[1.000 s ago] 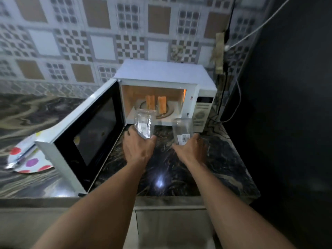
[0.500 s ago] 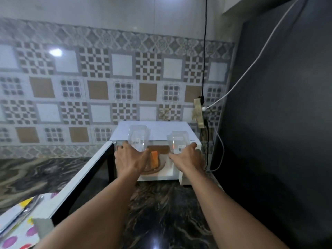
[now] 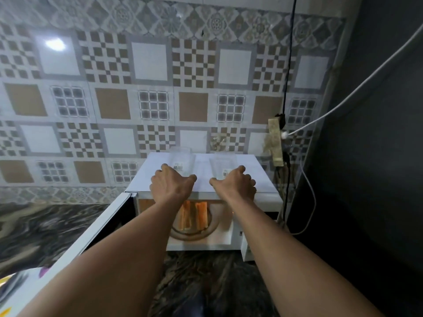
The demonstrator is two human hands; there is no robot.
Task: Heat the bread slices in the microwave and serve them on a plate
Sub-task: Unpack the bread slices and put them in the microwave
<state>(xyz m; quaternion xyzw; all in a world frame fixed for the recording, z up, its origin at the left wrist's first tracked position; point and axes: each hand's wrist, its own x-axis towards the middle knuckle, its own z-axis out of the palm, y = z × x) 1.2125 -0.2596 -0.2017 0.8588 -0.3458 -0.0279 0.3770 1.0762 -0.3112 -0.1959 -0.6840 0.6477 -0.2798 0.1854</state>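
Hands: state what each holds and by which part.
Left hand grips the left container, right hand the right container, each round its lower part, on the microwave.

There are two bread slices (image 3: 201,215) and one microwave (image 3: 146,179). Two clear containers (image 3: 182,160) and two hands (image 3: 170,186) show, plus one spotted plate (image 3: 34,274), one black cable (image 3: 288,65) and one white cable (image 3: 366,74).

1.0 s→now | L glass (image 3: 182,162) & R glass (image 3: 223,164) lifted from front of cavity toward 12 o'clock, set down on microwave top (image 3: 146,177) | L hand (image 3: 170,185) & R hand (image 3: 235,185) carried up w/ them, bases gripped | bread slices (image 3: 202,213) uncovered at 6 o'clock of hands
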